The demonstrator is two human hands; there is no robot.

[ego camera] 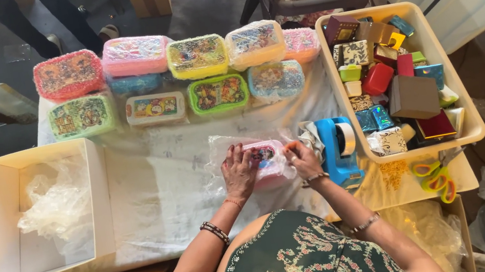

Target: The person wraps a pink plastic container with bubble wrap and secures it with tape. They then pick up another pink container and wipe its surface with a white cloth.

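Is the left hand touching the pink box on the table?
Touching. The head view shows the left hand lying flat on the pink box and its clear wrap, fingers spread over the lid, with no gap visible.

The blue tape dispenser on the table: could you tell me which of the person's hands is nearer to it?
Right. The right hand is just beside the blue tape dispenser, at the edge of the pink box. The left hand rests on the box's far side from it.
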